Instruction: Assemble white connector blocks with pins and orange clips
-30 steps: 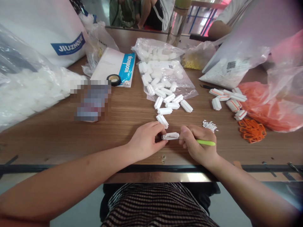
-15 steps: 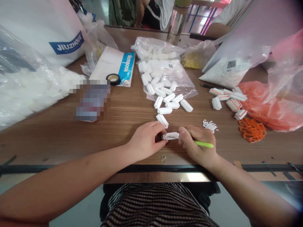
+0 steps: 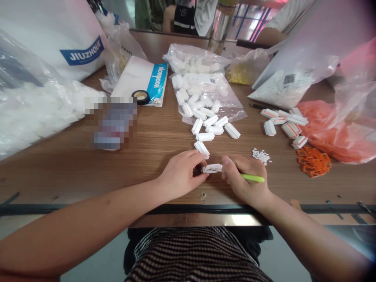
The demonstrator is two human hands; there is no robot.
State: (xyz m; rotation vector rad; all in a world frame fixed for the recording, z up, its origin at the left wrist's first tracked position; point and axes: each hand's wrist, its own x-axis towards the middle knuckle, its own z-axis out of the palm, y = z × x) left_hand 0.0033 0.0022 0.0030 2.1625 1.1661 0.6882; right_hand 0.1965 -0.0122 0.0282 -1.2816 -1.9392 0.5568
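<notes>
Between my hands lies a small white plastic housing (image 3: 212, 169) with a slotted top face. My left hand (image 3: 183, 172) pinches its left end between thumb and fingers. My right hand (image 3: 245, 174) is closed around a tool with a lime-green handle (image 3: 253, 178); its thin dark tip reaches over the housing's top. The tool's kind is hard to make out, as the fingers cover its middle. Just beyond my left fingers rests another white housing (image 3: 202, 149). A small heap of tiny white pieces (image 3: 261, 156) sits past my right hand.
Several white housings spill from a clear bag (image 3: 232, 105). On the right are orange frames (image 3: 313, 161), housings with orange edging (image 3: 290, 130) and a red bag (image 3: 337, 137). A blurred phone-like object (image 3: 114, 125), black tape roll (image 3: 140, 97) and notebook (image 3: 129, 78) lie left.
Both hands hold nearly the same pose on the housing and the tool. The view has shifted very slightly. Across the table, a person in the background has moved a little.
</notes>
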